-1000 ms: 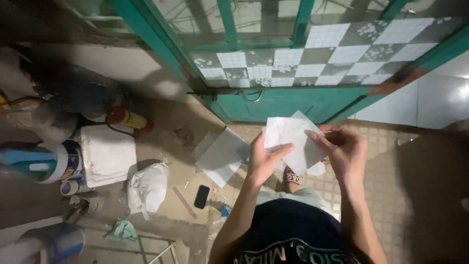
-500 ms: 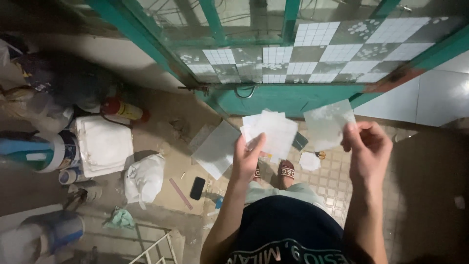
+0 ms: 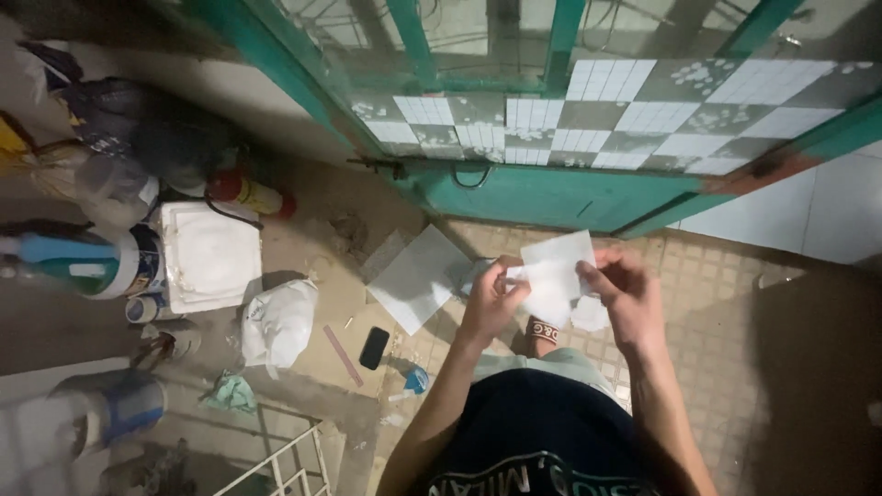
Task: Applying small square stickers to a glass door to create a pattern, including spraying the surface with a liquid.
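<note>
white sheet [image 3: 554, 276] is held up at 12 o'clock before the person, left hand [image 3: 489, 298] and right hand [image 3: 621, 296] both pinching its edges; a square tile [image 3: 418, 277] lies untouched on the floor [image 3: 735, 349] at 10 o'clock.

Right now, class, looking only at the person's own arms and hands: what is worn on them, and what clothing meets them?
Both forearms are bare: no sleeves, gloves, watch or bracelet show. The left hand and the right hand carry no rings that the dim picture lets me make out. Below them the person wears a dark short-sleeved shirt with pale lettering and light greenish shorts.
</note>
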